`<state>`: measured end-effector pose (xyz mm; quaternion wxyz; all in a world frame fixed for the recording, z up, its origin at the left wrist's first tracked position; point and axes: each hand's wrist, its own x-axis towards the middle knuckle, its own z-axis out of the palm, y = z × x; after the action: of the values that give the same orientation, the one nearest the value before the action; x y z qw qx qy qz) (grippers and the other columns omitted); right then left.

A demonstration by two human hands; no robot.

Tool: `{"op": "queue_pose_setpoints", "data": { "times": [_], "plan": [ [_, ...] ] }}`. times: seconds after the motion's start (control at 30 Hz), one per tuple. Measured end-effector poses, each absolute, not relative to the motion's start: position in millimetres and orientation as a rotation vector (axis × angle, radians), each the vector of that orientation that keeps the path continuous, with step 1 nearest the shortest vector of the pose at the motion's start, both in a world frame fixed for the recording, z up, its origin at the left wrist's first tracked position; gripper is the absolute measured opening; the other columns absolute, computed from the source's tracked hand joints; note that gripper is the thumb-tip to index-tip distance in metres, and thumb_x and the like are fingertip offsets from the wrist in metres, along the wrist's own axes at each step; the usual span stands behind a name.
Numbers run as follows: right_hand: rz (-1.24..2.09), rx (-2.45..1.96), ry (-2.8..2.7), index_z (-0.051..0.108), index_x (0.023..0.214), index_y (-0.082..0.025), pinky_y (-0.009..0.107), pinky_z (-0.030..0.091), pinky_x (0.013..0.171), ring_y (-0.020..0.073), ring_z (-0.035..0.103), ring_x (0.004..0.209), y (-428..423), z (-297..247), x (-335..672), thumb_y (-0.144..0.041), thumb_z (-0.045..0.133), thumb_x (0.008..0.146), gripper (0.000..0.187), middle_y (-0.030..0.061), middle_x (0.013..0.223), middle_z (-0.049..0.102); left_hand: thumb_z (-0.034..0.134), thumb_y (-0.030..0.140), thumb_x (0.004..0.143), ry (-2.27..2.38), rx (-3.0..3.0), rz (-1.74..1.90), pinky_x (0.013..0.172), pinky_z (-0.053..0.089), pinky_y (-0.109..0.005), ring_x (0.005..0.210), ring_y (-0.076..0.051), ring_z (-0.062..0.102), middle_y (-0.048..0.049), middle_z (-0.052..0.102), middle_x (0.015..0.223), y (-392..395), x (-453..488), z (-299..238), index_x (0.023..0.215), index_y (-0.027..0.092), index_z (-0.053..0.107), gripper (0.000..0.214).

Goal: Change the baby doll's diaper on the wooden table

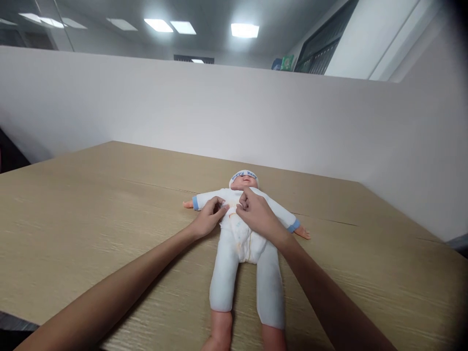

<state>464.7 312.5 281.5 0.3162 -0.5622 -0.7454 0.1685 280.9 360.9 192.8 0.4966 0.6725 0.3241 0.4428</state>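
**A:** State the layout and progress.

**B:** A light-brown, wood-grain table (pixel 109 204) spans the frame. A baby doll in a white, blue-cuffed suit (pixel 225 263) lies face up on it, lower centre. A white, soft, padded diaper (pixel 243 239) sits at frame centre, over the suit. Judged from its position: front panel raised between the legs, done; side closure, unconfirmed, possibly outstanding.

**A:** Finger status?

**B:** Left hand (pixel 207 219): thumb and fingers curled together at the diaper's upper-left edge. Right hand (pixel 259 214): thumb and index finger bent towards each other at its upper-right edge. Whether either grips material cannot be told.

**A:** Markings?

**B:** The white, rounded cap (pixel 244 172) reads "Happy Ba" in blue; final letters unclear. The diaper shows small orange and pale-blue marks, none legible. No brand is readable.
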Motion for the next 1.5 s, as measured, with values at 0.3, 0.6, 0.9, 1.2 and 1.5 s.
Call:
{"op": "queue_pose_setpoints", "data": {
  "times": [0.3,0.6,0.9,1.2,1.5],
  "plan": [
    [0.364,-1.320,-1.944,0.068,0.108,-0.027,0.035,0.055,0.069,0.0237,0.068,0.087,227.6,284.4,488.4,-0.024,0.059,0.099,0.014,0.0067,0.102,0.069,0.052,0.040,0.111,0.825,2.112,1.213,0.090,0.046,-0.037,0.096,-0.022,0.058,-0.0049,0.067,0.106,279.7,257.5,237.7,0.105,0.024,0.060,0.019],
    [0.394,-1.534,-2.071,0.065,0.099,-0.027,0.040,0.054,0.081,0.0248,0.071,0.090,160.4,240.2,503.4,-0.025,0.065,0.099,0.002,0.0033,0.095,0.074,0.062,0.049,0.105,0.844,2.531,0.561,0.086,0.041,-0.040,0.094,-0.027,0.061,-0.0041,0.072,0.093,246.8,249.8,234.8,0.096,0.024,0.062,0.027],
    [0.184,-1.655,-2.010,0.070,0.100,-0.022,0.035,0.047,0.071,0.0227,0.069,0.077,192.6,228.0,490.2,-0.028,0.069,0.102,0.006,0.0033,0.087,0.074,0.067,0.057,0.101,1.001,2.419,0.659,0.083,0.039,-0.038,0.078,-0.022,0.057,0.0001,0.062,0.075,277.8,271.5,217.3,0.077,0.023,0.051,0.045],
    [0.183,-1.627,-1.997,0.069,0.113,-0.025,0.035,0.056,0.078,0.0202,0.072,0.085,183.2,222.5,489.0,-0.022,0.068,0.100,0.013,0.0051,0.123,0.072,0.069,0.038,0.101,0.808,2.322,0.913,0.096,0.045,-0.038,0.107,-0.024,0.062,-0.0063,0.066,0.116,272.8,267.5,214.5,0.091,0.021,0.065,0.020],
    [0.252,-1.638,-2.008,0.066,0.117,-0.021,0.042,0.054,0.087,0.0273,0.068,0.097,180.3,226.9,486.7,-0.020,0.070,0.095,0.023,0.0074,0.113,0.075,0.069,0.034,0.100,0.776,2.310,0.855,0.089,0.040,-0.038,0.094,-0.023,0.053,-0.0012,0.066,0.091,275.9,269.1,213.6,0.081,0.022,0.054,0.026]
  ]
}}
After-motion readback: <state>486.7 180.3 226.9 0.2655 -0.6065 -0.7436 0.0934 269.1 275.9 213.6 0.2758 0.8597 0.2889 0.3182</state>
